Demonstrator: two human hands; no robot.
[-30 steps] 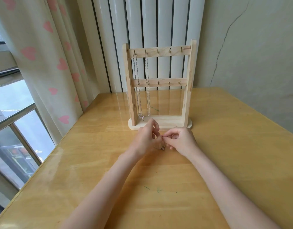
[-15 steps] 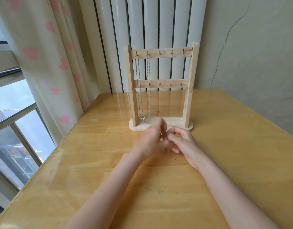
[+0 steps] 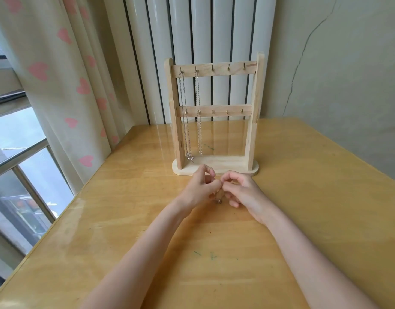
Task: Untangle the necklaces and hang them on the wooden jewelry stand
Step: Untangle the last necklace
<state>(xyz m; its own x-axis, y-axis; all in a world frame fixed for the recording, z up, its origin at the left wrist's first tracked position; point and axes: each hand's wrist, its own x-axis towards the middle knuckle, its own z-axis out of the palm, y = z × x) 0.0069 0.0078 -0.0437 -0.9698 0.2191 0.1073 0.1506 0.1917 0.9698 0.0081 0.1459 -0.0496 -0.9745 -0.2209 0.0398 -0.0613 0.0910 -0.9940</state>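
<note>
The wooden jewelry stand (image 3: 252,121) stands upright at the far side of the table, with two rails of small hooks. Two silver necklaces hang from the top rail's two leftmost hooks: one with a bow pendant (image 3: 185,121) and a plain chain (image 3: 199,117). Just in front of the stand's base, my left hand (image 3: 199,189) and my right hand (image 3: 243,191) meet fingertip to fingertip and pinch a small tangled necklace (image 3: 218,200), of which only a bit of chain shows below the fingers.
The wooden table (image 3: 325,219) stretches around my forearms. A white radiator (image 3: 205,36) stands behind the stand, a heart-patterned curtain (image 3: 58,74) and a window (image 3: 18,152) lie to the left, and a cracked wall (image 3: 336,63) to the right.
Both hands have stayed together in front of the stand, with the fingers shifting slightly on the small chain. The view has tilted a little.
</note>
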